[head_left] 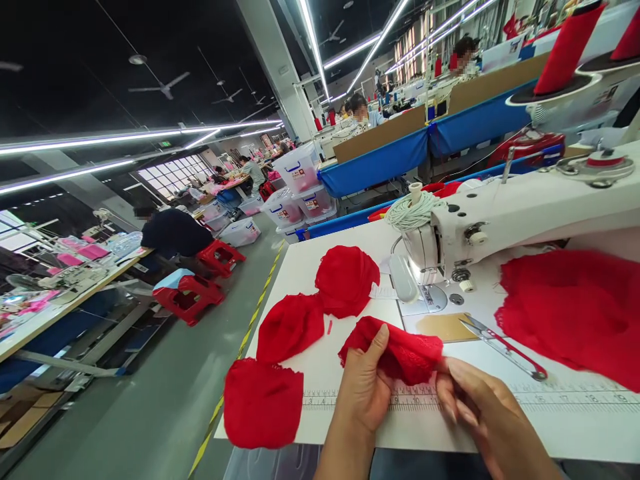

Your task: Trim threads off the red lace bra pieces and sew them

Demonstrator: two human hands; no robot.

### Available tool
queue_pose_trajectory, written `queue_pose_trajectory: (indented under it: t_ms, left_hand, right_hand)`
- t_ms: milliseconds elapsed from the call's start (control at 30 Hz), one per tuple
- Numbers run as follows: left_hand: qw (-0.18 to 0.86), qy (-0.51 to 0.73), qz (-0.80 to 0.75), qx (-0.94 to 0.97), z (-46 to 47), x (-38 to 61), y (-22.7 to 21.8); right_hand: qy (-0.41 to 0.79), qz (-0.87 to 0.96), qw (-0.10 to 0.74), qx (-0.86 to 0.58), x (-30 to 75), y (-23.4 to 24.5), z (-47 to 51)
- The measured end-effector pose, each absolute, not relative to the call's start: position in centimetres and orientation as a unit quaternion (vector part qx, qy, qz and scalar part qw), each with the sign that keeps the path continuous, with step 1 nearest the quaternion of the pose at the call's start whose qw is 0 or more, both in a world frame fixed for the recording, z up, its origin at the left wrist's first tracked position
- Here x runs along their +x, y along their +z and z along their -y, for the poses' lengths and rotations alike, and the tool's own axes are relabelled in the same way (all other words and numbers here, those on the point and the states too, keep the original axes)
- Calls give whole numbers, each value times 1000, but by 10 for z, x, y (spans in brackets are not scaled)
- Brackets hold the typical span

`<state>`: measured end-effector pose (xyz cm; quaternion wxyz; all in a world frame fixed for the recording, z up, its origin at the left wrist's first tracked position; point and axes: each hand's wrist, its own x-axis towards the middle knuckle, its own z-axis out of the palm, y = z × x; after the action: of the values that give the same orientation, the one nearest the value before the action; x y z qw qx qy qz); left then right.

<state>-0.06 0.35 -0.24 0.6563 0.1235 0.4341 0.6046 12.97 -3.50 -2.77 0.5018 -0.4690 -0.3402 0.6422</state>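
Both hands hold a red lace fabric piece above the white table, in front of the sewing machine. My left hand grips its left part, thumb on top and fingers hidden beneath the cloth. At its right end, my right hand pinches the edge between thumb and forefinger. Thread snips with a red handle lie to the right, behind my right hand. Three red fabric pieces, one of them here, lie in a row to the left. A larger red fabric heap spreads on the right.
A printed ruler strip runs along the table's front. Green-white cord hangs coiled on the machine head. A red thread cone stands above right. Red stools, stacked plastic boxes and seated people are beyond the aisle.
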Motion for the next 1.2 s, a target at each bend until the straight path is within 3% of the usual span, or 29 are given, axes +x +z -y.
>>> queue_pose_trajectory:
  t_ms: [267, 733, 1200]
  left_hand:
    - [631, 631, -433, 126, -6, 4, -5]
    - [603, 650, -445, 124, -6, 3, -9]
    - [642, 645, -413, 16, -4, 4, -7]
  right_hand:
    - [639, 277, 564, -443, 118, -34, 29]
    - [644, 348, 516, -445, 135, -43, 28]
    - [744, 203, 529, -355, 134, -44, 26]
